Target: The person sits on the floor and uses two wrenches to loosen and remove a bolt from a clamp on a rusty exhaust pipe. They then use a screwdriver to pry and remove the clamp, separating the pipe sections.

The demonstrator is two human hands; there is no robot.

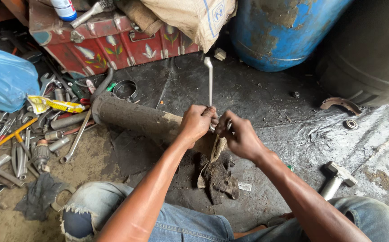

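Two hands meet at one spot, on the near end of a long mud-caked pipe (136,118) lying across the dark floor (270,107). Beyond the grip stand a blue drum (284,31) and a red painted tin box (113,45); off to the left of it lies a heap of loose tools (19,139), and to its right, by the knee, a hammer (336,178).

The left hand (196,123) is pressed shut around the shaft of a bent wrench (210,80), which rises straight up from the grip. The right hand (239,139) pinches something small just beside it; what exactly, I cannot tell.

To do this well, I judge the wrench should stay square on its fitting, the pull kept steady, and the pipe braced so it cannot roll.
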